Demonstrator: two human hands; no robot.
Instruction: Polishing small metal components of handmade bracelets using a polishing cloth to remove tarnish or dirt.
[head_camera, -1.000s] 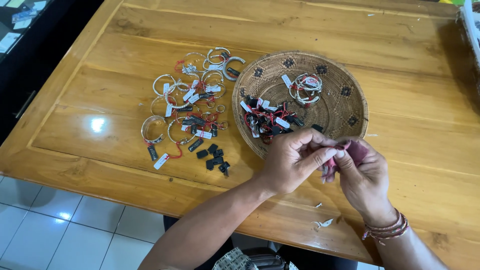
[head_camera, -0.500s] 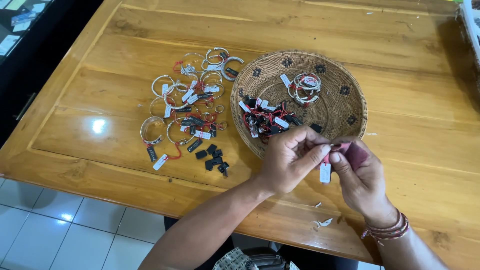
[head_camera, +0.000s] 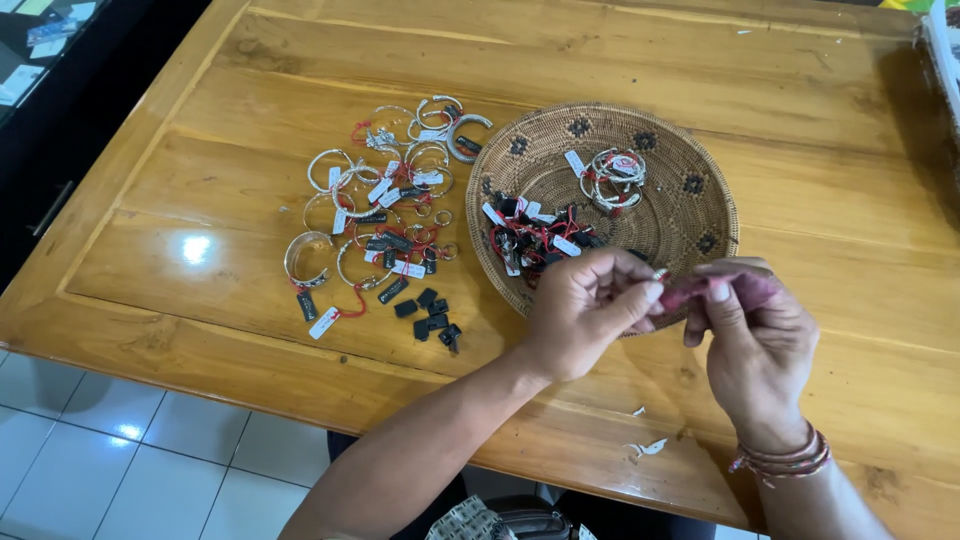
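both hands (head_camera: 680, 310) pinch small ring (head_camera: 660, 273) over woven basket (head_camera: 700, 190)

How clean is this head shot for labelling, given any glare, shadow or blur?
Head view: a bright glare patch sits on the wooden table left of the bangles; the left hand and right hand are slightly soft; the woven basket is sharp and evenly lit.
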